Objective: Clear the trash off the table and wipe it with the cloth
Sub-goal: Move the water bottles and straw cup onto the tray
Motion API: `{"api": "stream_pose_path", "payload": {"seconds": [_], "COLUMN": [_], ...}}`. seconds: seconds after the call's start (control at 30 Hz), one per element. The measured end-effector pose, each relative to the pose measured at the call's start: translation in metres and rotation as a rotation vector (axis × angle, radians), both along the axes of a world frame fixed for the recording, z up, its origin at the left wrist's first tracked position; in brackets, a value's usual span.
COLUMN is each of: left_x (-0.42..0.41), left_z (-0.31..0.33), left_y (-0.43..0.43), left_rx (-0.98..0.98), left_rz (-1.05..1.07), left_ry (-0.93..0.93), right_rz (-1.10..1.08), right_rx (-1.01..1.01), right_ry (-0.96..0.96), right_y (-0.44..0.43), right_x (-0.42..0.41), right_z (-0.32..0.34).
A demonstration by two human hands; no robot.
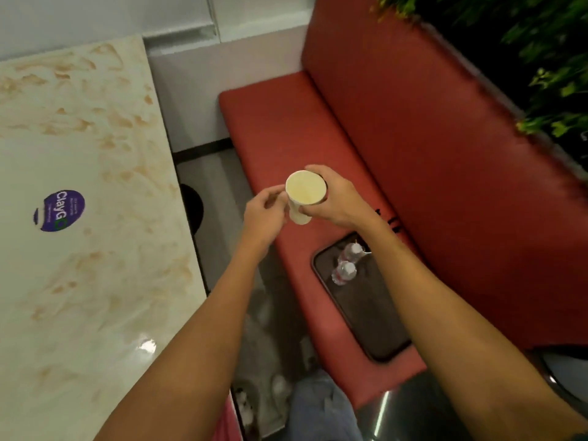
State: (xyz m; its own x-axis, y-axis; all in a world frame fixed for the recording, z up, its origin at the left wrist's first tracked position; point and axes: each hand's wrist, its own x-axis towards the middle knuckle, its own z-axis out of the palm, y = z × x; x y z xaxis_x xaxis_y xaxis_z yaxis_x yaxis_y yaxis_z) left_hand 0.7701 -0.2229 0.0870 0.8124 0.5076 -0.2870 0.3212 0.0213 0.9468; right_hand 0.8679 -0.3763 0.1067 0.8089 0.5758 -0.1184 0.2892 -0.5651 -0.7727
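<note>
Our right hand point(337, 202) grips the cup point(305, 189) by its wall. The left hand point(264, 211) is curled with its fingertips at the cup; we can't tell if it pinches. The cup is upright, off the tabletop point(79, 281), over the bench point(270, 122). We judge this is the trash-clearing step. Next, probably lower it level onto the tray point(372, 313), which holds two bottles point(345, 272). The cup's inside is pale yellow, contents unclear. No cloth in view.

Glossy marble-look table point(79, 281) at nine o'clock, matt paper cup point(305, 190) at centre, smooth red vinyl-like bench point(413, 138) at two o'clock, clear plastic bottles point(345, 272) at five.
</note>
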Motion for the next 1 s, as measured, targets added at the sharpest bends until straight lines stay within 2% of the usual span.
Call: {"api": "stream_pose_path", "payload": {"seconds": [0.2,0.43,0.63,1.0], "left_x": [0.042,0.075,0.081,0.044], "left_z": [-0.021,-0.042,-0.073,-0.139], "left_y": [-0.084,-0.171,-0.215,-0.26], "left_rx": [0.023,-0.04,-0.05,-0.094], "left_rz": [-0.2,-0.375,-0.459,-0.462], "left_ry": [0.009,0.041,0.088,0.258], "right_rz": [-0.199,-0.378,-0.488,-0.609], "right_rx": [-0.007,-0.018,-0.007,-0.019], "right_ry": [0.039,0.056,0.051,0.147], "right_y": [-0.103,-0.201,-0.25,-0.293], "right_x": [0.008,0.013,0.009,-0.024], "right_z": [-0.013,-0.033,-0.059,-0.132]}}
